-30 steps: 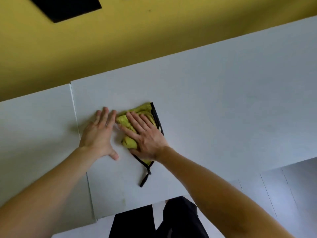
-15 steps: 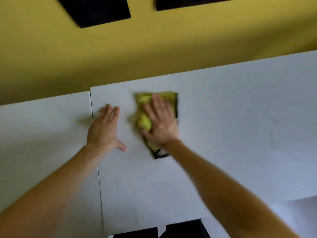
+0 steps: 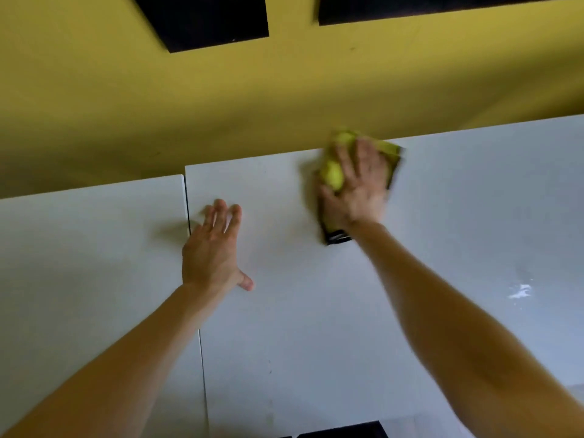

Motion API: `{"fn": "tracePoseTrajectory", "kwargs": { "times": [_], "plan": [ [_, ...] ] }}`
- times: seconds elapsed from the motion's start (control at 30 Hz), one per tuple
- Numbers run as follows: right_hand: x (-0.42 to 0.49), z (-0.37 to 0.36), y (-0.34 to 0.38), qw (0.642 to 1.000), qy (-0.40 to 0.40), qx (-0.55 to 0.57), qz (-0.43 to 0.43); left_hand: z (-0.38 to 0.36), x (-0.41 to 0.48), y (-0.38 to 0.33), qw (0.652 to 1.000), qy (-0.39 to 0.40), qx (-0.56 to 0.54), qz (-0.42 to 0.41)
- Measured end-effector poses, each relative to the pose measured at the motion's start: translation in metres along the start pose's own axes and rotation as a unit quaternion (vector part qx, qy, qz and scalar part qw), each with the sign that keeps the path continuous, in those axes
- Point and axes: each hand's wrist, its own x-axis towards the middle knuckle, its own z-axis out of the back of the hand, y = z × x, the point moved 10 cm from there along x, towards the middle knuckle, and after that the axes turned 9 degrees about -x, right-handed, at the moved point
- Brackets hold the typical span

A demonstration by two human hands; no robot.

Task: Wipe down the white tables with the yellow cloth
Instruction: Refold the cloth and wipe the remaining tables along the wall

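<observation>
Two white tables stand side by side, the larger one (image 3: 316, 311) on the right and another (image 3: 79, 263) on the left, with a thin dark seam between them. The yellow cloth (image 3: 333, 177), edged in black, lies bunched at the far edge of the right table. My right hand (image 3: 358, 184) presses flat on the cloth with fingers spread; it is blurred by motion. My left hand (image 3: 215, 251) rests flat on the right table just beside the seam, fingers straight, holding nothing.
A yellow wall (image 3: 221, 105) rises right behind the tables' far edges. Two black panels (image 3: 205, 20) hang on it at the top. A white smudge (image 3: 520, 292) marks the right table. Dark clothing (image 3: 341, 431) shows at the near edge.
My right hand has slid the cloth away from me and to the right, up to the table's far edge. My left hand has stayed planted near the seam.
</observation>
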Motion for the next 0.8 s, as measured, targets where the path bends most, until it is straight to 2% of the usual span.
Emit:
{"fn": "tracePoseTrajectory", "kwargs": {
  "times": [0.1, 0.17, 0.2, 0.23, 0.33, 0.37, 0.43, 0.53, 0.63, 0.7, 0.8],
  "plan": [
    [0.002, -0.005, 0.155, 0.97, 0.024, 0.015, 0.243, 0.0, 0.0, -0.001, 1.0, -0.005, -0.001, -0.001],
    [0.004, -0.006, 0.164, 0.946, 0.041, 0.019, 0.321, 0.0, 0.001, 0.001, 1.0, -0.005, -0.001, 0.001],
    [0.007, -0.004, 0.139, 0.946, 0.035, 0.024, 0.321, -0.001, 0.001, 0.001, 1.0, -0.001, -0.001, -0.003],
    [0.014, -0.002, 0.095, 0.957, 0.021, 0.025, 0.288, -0.002, 0.002, 0.001, 1.0, 0.0, 0.0, -0.006],
    [0.019, 0.018, -0.081, 0.998, 0.014, -0.015, 0.064, -0.003, 0.002, -0.002, 1.0, 0.0, 0.008, -0.012],
    [0.014, 0.022, -0.119, 0.999, 0.028, -0.036, 0.017, -0.004, 0.002, -0.002, 1.0, -0.001, 0.008, -0.013],
    [0.012, 0.019, -0.131, 0.997, 0.05, -0.065, -0.014, -0.005, 0.002, -0.003, 1.0, -0.002, 0.011, -0.013],
    [0.022, 0.013, -0.034, 0.999, 0.041, -0.014, 0.029, -0.004, 0.001, -0.004, 1.0, -0.01, 0.018, -0.003],
    [0.02, 0.006, 0.124, 0.986, 0.023, 0.014, 0.165, -0.004, 0.004, -0.005, 1.0, 0.006, 0.002, 0.002],
    [0.015, 0.004, 0.203, 0.97, 0.032, 0.033, 0.241, -0.001, 0.002, -0.005, 1.0, 0.007, -0.027, 0.014],
    [0.017, 0.006, 0.232, 0.947, 0.033, 0.085, 0.309, -0.001, 0.001, -0.003, 0.998, 0.003, -0.047, 0.033]
  ]
}}
